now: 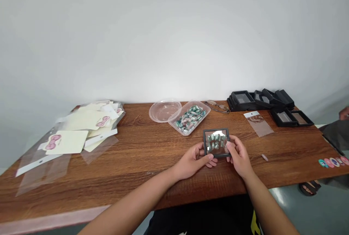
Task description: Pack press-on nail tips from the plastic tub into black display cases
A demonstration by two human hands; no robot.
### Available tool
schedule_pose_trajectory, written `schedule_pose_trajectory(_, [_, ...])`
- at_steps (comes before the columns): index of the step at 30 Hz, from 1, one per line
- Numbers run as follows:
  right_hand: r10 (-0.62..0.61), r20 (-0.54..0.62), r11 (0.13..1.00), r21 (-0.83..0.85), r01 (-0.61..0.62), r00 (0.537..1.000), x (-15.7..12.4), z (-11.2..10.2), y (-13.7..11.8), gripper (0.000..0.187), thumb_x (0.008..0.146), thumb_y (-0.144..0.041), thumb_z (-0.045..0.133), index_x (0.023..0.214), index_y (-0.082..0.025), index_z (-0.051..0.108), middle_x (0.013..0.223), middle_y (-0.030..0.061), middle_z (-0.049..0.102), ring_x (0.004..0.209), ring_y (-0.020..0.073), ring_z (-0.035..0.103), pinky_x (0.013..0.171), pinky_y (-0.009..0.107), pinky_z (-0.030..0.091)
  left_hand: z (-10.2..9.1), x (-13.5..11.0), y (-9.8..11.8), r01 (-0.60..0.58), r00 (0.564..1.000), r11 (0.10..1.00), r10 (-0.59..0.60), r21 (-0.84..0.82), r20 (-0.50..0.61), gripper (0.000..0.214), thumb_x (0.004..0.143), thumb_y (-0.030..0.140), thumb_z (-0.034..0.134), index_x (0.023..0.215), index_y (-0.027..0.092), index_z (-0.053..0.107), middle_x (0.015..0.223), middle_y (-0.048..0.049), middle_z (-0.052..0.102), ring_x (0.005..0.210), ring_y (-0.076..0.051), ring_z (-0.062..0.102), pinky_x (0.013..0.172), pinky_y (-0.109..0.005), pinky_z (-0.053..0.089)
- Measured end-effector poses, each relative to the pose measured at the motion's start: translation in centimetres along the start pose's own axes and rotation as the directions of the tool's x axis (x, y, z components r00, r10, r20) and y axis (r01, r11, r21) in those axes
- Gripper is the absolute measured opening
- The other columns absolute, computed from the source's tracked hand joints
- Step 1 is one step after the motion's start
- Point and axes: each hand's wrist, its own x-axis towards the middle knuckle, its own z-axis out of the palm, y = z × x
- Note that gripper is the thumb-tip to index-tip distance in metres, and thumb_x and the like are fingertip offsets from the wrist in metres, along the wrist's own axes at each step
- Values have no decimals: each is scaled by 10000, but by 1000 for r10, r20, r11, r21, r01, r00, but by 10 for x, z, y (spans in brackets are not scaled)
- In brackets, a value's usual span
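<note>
While both hands, left (194,161) and right (239,156), pinch the small black frame (216,142) of green pieces just above the bench (141,155), any tilt or loosened grip could spill them.

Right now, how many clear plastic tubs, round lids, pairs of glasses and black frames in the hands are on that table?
Clear plastic tub: 1
Round clear lid: 1
Pair of glasses: 1
Black frame held by left hand and right hand: 1
Total: 4
</note>
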Motion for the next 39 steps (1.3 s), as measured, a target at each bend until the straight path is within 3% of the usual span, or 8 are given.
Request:
schedule_pose_trajectory(4, [-40, 64, 996, -80, 45, 997, -2, 2, 0, 511, 889, -640, 592, 635, -203, 526, 511, -53, 426, 440, 84, 371, 414, 223, 302, -1, 0, 1, -10, 1000, 1000, 10, -3, -14, 582, 755, 553, 840, 1057, 128, 583, 913, -115, 783, 792, -187, 765, 762, -292, 606])
schedule_pose_trajectory(8, [-67, 95, 989, -127, 79, 993, -2, 0, 3, 624, 897, -721, 503, 534, -229, 377, 465, -52, 348, 439, 92, 329, 431, 247, 283, -3, 0, 0, -17, 1000, 1000, 17, -4, -10, 554, 757, 538, 845, 1021, 127, 585, 894, -121, 783, 789, -204, 772, 754, -303, 613])
schedule_pose_trajectory(17, [-57, 156, 984, -159, 82, 986, -3, -2, 5, 626, 891, -761, 456, 559, -249, 317, 464, -59, 286, 432, 93, 260, 408, 251, 224, -5, 3, -5, -35, 999, 999, 35, -2, 23, 540, 737, 526, 866, 977, 123, 599, 874, -125, 784, 688, -187, 759, 670, -277, 604])
schedule_pose_trajectory(24, [-40, 164, 985, -162, 67, 986, -3, -3, 5, 635, 862, -799, 456, 570, -246, 341, 472, -55, 297, 453, 101, 254, 422, 252, 205, -6, 3, -4, -33, 999, 999, 33, 3, 32, 529, 723, 516, 878, 955, 122, 611, 902, -138, 785, 705, -198, 760, 690, -293, 600])
schedule_pose_trajectory(32, [-38, 169, 985, -160, 65, 985, -1, 2, 8, 629, 877, -797, 426, 587, -254, 298, 492, -65, 250, 451, 96, 241, 414, 250, 204, -9, 6, 0, -15, 999, 1000, 15, 13, 50, 599, 700, 614, 853, 957, 129, 612, 858, -124, 774, 659, -189, 746, 658, -287, 589])
schedule_pose_trajectory(39, [-15, 183, 982, -182, 49, 983, -3, 0, 7, 620, 884, -782, 431, 589, -242, 353, 500, -56, 286, 452, 104, 285, 424, 247, 246, -8, -4, -4, -40, 998, 997, 37, 71, 44, 591, 753, 663, 788, 974, 138, 629, 890, -118, 766, 687, -171, 730, 693, -272, 569])
